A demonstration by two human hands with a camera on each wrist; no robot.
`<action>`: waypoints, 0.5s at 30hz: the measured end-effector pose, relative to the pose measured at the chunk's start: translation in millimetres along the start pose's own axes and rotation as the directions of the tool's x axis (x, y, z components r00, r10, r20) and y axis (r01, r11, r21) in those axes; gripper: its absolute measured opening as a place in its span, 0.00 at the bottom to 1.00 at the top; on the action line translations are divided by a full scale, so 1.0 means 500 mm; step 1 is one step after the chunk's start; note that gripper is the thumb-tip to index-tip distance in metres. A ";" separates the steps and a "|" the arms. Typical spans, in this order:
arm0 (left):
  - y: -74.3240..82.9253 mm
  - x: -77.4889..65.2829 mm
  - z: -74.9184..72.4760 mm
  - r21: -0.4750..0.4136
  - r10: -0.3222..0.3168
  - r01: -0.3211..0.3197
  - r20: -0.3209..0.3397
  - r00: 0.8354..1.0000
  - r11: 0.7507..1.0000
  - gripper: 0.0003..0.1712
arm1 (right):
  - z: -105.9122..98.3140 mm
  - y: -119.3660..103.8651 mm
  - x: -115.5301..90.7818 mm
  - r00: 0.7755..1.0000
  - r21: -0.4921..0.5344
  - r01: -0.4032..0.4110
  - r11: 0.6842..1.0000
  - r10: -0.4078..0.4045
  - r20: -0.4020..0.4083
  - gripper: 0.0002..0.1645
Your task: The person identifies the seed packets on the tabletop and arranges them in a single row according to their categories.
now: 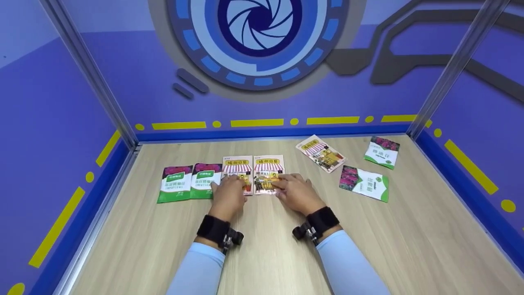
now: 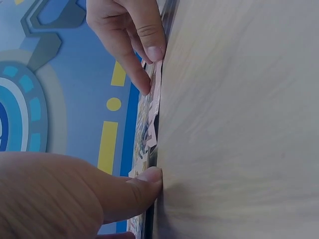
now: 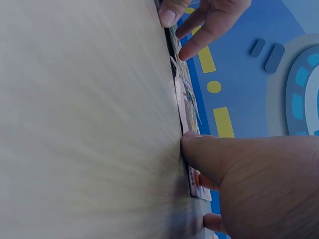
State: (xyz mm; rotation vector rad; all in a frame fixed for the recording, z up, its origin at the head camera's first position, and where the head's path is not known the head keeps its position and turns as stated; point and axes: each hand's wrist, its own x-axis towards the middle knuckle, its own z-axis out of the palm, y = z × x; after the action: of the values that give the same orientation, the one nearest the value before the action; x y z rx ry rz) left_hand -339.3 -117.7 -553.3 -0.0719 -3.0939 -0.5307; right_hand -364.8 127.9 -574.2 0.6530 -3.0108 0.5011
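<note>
Two pink-edged seed packets with a striped awning picture lie side by side on the table, the left packet partly under my left hand. Its fingers rest on that packet, and its thumb lies low at the packet's near edge. My right hand touches the lower right part of the right packet, fingers extended over it. In the right wrist view, the right thumb is at the packet edge. Just left of these, two green-and-white seed packets stand in the same row, the nearer one against my left hand.
Farther back right, another awning-picture packet lies tilted. Two white-and-green packets with pink flowers, one toward the back and one nearer, lie at the right. Blue printed panels border the wooden table.
</note>
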 end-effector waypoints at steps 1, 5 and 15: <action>0.000 0.001 0.000 0.001 -0.002 0.002 0.005 1.000 1.000 0.26 | 0.000 -0.001 -0.001 1.000 -0.001 0.000 1.000 0.000 0.000 0.25; -0.004 0.003 0.002 0.005 0.001 -0.001 0.010 1.000 1.000 0.26 | -0.001 -0.002 -0.001 1.000 -0.006 0.005 1.000 -0.005 -0.001 0.25; -0.009 0.001 0.006 0.013 0.055 -0.055 -0.033 0.998 0.998 0.22 | 0.003 -0.001 -0.002 1.000 -0.009 0.006 1.000 -0.006 -0.002 0.26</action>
State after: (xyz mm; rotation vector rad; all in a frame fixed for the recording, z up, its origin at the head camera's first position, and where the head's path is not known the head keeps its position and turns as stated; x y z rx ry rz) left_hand -340.1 -120.8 -557.8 -0.1465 -3.0521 -0.5054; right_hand -363.5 127.6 -575.5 0.6606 -3.0067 0.4881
